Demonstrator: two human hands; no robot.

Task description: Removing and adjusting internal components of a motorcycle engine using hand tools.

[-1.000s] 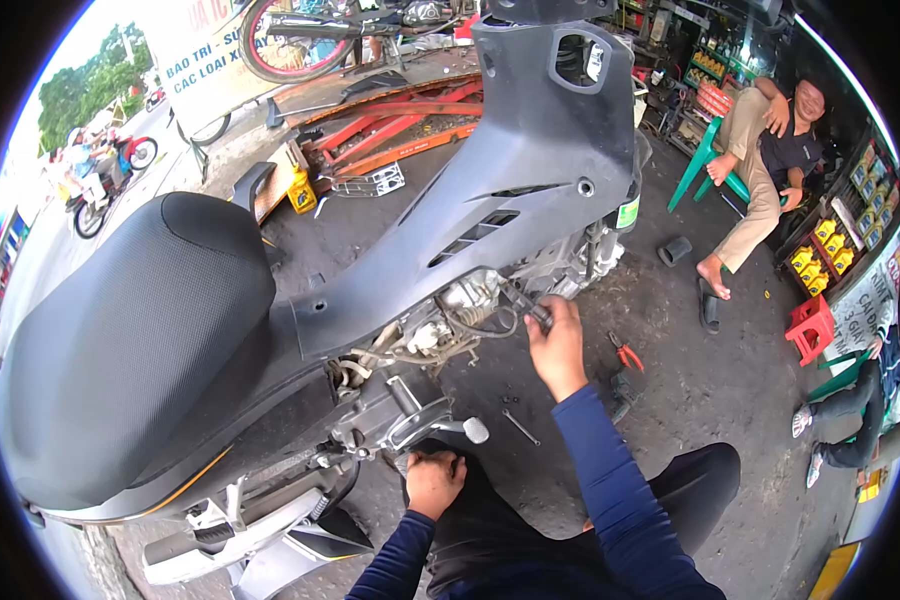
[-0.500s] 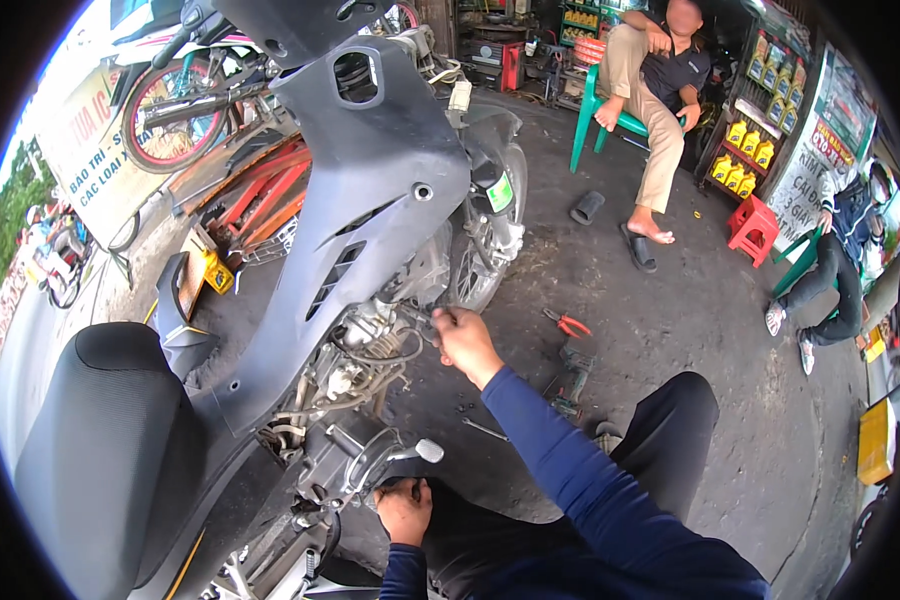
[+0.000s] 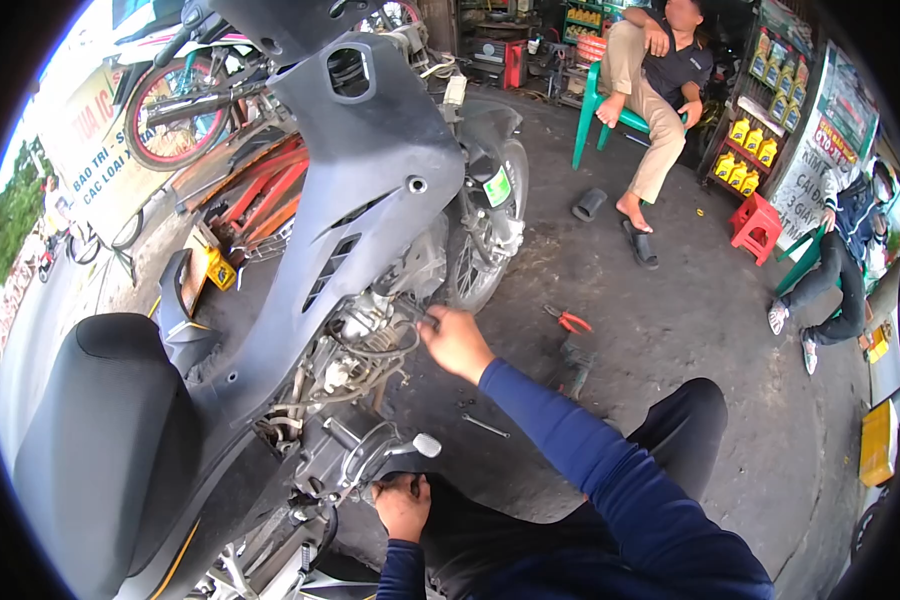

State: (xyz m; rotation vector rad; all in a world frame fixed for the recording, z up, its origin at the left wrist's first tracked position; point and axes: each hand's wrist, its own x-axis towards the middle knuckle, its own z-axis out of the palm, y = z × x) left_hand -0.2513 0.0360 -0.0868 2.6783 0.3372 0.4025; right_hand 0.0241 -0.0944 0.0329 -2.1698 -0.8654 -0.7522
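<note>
A grey motorbike with its engine exposed stands in front of me. My right hand is at the engine's front end with fingers closed; a small dark part shows at the fingertips, too small to name. Curled beside the lower engine case, just below the metal foot pedal, is my left hand. Its fingers are bent inward, and whatever they hold is hidden. A spanner lies on the ground right of the engine. Farther off are red-handled pliers and a greenish power tool.
A seated person is on a green chair at the far right, near a red stool and an oil bottle rack. Another seated person is at the right edge. Behind the motorbike lie red metal parts and a yellow bottle.
My right hand has shifted slightly left along the engine, its fingers still closed. The left hand stays nearly where it was. The view has turned a little.
</note>
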